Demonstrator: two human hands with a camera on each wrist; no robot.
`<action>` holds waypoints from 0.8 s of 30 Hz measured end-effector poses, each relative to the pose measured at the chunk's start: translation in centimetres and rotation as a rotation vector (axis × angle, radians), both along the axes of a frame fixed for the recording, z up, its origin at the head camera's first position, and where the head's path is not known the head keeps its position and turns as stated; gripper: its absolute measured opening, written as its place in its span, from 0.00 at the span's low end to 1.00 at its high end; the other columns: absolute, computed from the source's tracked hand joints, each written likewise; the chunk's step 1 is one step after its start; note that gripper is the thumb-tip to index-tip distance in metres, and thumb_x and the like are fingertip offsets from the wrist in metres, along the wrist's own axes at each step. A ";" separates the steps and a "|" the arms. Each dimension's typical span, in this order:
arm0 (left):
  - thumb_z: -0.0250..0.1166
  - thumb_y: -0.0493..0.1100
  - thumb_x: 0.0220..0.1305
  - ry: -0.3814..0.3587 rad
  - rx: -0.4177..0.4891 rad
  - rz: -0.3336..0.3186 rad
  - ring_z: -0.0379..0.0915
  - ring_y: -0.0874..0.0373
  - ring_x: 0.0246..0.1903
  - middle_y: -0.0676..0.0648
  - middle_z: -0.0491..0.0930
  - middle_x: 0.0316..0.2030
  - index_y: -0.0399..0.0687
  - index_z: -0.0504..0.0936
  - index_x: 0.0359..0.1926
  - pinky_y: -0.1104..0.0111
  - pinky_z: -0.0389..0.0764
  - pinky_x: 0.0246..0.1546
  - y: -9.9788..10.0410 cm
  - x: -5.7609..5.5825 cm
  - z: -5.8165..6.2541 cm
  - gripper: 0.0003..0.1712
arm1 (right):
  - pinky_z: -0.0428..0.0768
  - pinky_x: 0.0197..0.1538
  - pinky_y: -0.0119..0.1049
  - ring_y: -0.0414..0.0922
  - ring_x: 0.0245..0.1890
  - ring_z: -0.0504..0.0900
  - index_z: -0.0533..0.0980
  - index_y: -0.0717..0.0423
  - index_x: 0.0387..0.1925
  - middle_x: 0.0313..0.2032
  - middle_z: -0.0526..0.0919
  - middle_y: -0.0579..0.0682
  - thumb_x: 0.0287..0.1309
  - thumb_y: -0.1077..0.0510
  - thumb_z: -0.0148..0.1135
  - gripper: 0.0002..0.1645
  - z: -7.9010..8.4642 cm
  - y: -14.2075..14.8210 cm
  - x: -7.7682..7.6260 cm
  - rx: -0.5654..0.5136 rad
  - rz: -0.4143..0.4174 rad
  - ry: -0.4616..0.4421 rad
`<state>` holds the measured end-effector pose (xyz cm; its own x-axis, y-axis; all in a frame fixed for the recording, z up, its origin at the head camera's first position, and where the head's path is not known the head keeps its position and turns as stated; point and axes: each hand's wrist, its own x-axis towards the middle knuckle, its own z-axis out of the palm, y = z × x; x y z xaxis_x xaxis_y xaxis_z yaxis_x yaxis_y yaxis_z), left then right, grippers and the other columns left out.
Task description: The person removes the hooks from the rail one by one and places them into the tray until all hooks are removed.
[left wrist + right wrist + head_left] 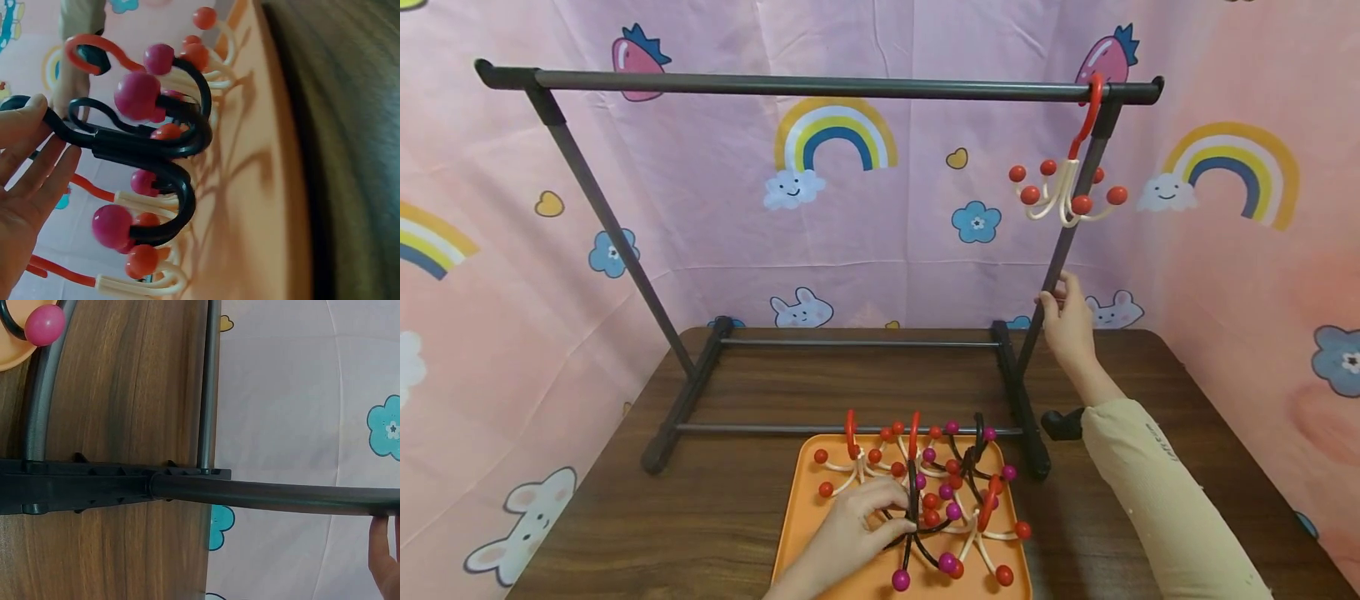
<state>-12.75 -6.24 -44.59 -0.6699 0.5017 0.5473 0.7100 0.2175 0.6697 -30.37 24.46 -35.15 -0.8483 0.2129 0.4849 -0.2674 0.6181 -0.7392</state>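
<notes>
My left hand (857, 518) pinches the hook stem of a black claw-shaped hanger (140, 144) with purple balls on its curved arm tips. That hanger stands upright over the orange tray (807, 521), among several others. Some are cream with red hooks and red balls; another black one (973, 457) sits at the tray's back right. My right hand (1070, 327) grips the right post (1062, 247) of a dark clothes rack, thumb on the near side. A cream hanger with a red hook (1070, 177) hangs from the right end of the top bar (820, 86).
The rack's right foot (1030, 433) lies on the wooden table (700, 533) just behind the tray. A small black piece (1063, 425) is beside my right sleeve. Patterned pink cloth (887, 225) encloses the back and sides.
</notes>
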 end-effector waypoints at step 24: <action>0.62 0.40 0.50 0.121 -0.222 0.000 0.68 0.68 0.38 0.60 0.72 0.36 0.56 0.73 0.33 0.77 0.71 0.39 -1.1 0.2 0.1 0.08 | 0.70 0.29 0.36 0.49 0.35 0.75 0.58 0.51 0.54 0.38 0.77 0.57 0.61 0.56 0.42 0.19 0.1 0.1 -0.1 0.007 -0.011 -0.019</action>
<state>-12.55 -7.32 -44.52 -0.6057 0.6187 0.5003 0.7825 0.3493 0.5154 -30.43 24.56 -35.08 -0.8547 0.2192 0.4705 -0.2467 0.6260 -0.7398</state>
